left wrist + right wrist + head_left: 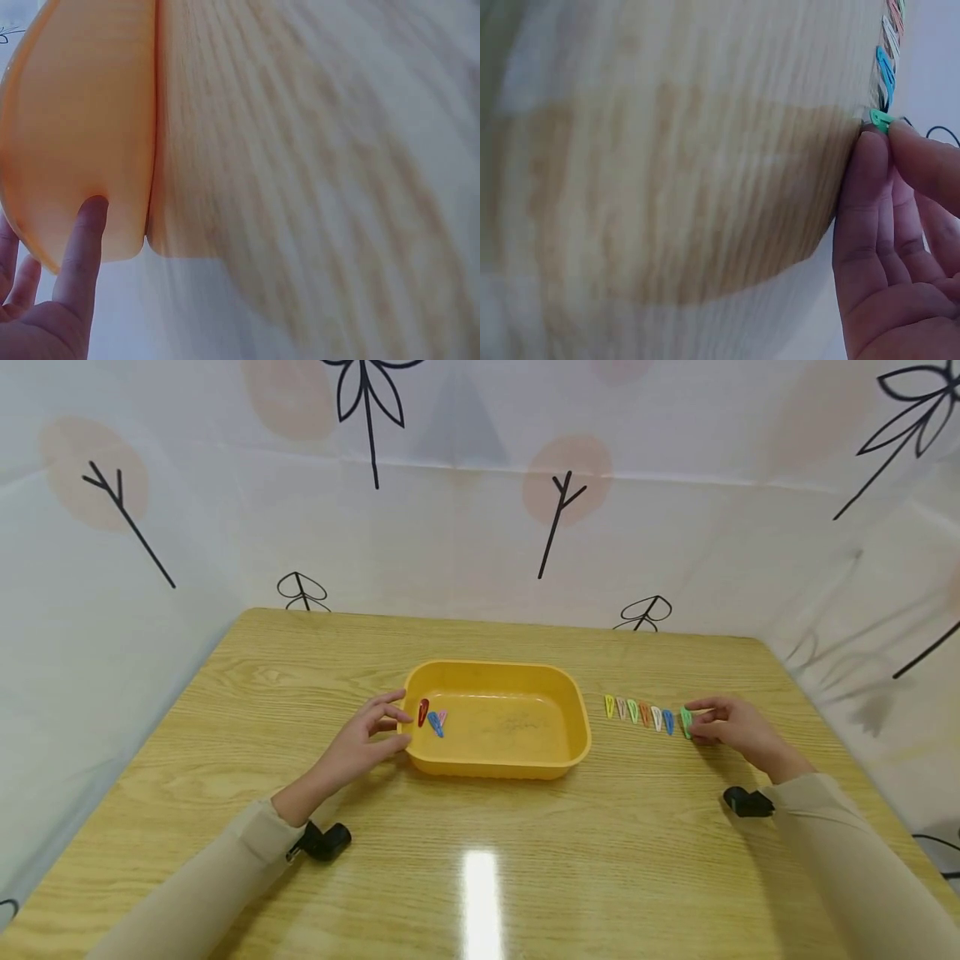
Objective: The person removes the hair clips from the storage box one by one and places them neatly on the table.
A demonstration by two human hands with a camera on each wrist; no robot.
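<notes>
My left hand (367, 731) holds the left end of a yellow plastic tray (487, 771), fingers at the rim. In the left wrist view, one digit presses the outside of the tray wall (82, 112). Inside the tray, near its left end, lie a red hair clip (423, 712), a blue hair clip (435, 724) and a pink hair clip (442, 717). On the right, my right hand (731, 727) pinches a green hair clip (686, 723) between thumb and fingertips, low at the tabletop. The right wrist view shows this green clip (881, 120) partly covered by the fingertips.
Left of the pinched clip, several snap hair clips stand in a row on the wooden table (480, 827): a blue one (668, 722), a white one (657, 718), an orange one (644, 713) and, farthest left, a yellow one (609, 706). A patterned cloth (465, 543) hangs behind.
</notes>
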